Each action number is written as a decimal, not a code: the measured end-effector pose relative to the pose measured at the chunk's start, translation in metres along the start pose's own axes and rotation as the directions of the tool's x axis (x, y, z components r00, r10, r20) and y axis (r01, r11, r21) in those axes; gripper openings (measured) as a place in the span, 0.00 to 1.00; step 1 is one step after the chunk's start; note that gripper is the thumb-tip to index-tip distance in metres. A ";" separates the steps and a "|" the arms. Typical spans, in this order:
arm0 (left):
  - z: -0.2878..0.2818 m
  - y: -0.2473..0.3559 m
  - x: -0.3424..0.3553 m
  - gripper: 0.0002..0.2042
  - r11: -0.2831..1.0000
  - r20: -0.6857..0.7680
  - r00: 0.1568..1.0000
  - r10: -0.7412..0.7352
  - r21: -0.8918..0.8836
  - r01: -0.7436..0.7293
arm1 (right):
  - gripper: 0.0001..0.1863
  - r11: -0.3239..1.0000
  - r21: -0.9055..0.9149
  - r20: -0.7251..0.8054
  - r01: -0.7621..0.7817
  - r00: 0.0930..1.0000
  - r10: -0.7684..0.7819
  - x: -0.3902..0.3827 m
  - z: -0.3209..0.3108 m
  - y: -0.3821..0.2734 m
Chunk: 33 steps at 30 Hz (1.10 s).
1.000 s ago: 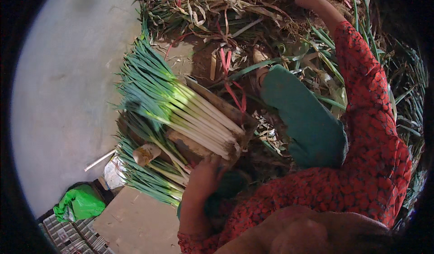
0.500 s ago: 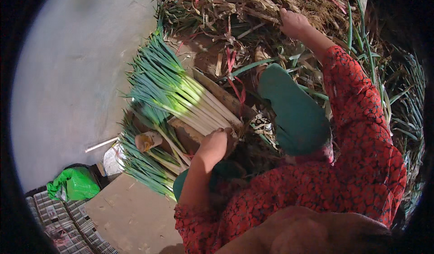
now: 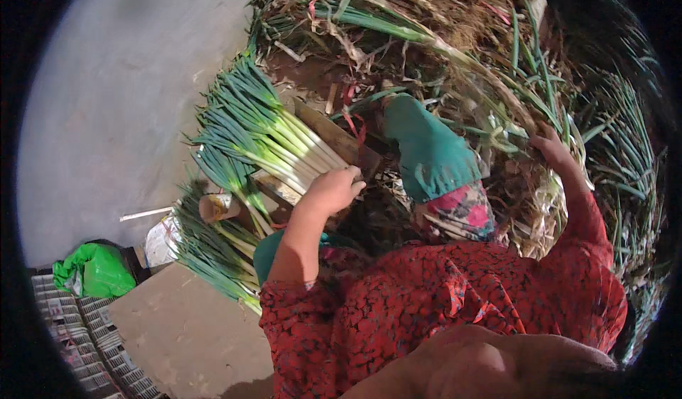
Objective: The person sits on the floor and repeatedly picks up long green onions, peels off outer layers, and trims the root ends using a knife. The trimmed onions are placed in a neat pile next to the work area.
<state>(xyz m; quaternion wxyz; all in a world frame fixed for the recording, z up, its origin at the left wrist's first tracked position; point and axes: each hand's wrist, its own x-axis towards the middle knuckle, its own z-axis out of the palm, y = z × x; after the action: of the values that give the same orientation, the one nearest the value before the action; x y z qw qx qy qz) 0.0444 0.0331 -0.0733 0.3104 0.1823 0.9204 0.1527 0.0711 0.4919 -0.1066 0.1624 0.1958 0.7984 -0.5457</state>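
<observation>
My right hand (image 3: 550,145), out to the right, is closed round the lower end of a long green onion (image 3: 465,59). Its green leaves reach toward the upper left, with dry brown skin along the stalk. My left hand (image 3: 330,190) rests at the root ends of a bunch of clean green onions (image 3: 284,143), laid side by side. Its fingers are curled, and what they grip, if anything, is hidden. The bunch lies on a low wooden support (image 3: 330,132). Below and left lies a second bunch of green onions (image 3: 213,235).
A heap of untrimmed onions with dry leaves and roots (image 3: 426,1) fills the top. More onions (image 3: 625,157) lie at right. A teal cover (image 3: 430,150) is over my lower leg. At lower left are a cardboard sheet (image 3: 192,328), a green bag (image 3: 96,271) and plastic crates (image 3: 78,342).
My right hand has drawn back from the heap, down and to the right, pulling a long green onion with it. My left hand has shifted slightly up and left in view, still at the bunch.
</observation>
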 end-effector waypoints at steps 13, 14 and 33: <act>-0.002 0.088 0.122 0.33 -0.402 -0.352 0.919 0.178 -0.878 -0.258 | 0.25 0.975 0.045 -0.228 0.217 0.953 -0.201 -0.209 -0.034 -0.033; -0.003 0.093 0.123 0.34 -0.523 -0.365 0.914 0.177 -0.822 -0.227 | 0.24 0.958 0.063 -0.196 0.278 0.945 -0.262 -0.217 -0.034 -0.030; -0.009 0.160 0.097 0.21 -0.247 -0.398 0.916 0.044 -0.893 -0.376 | 0.34 0.691 -0.698 -0.215 0.188 0.865 -0.452 -0.147 -0.006 0.052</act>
<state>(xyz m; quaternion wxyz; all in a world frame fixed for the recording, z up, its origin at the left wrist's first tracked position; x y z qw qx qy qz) 0.0052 0.2154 -0.0529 0.2023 0.0145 0.4399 0.8748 0.2247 0.4941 -0.0769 -0.0330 0.0803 0.9753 -0.2033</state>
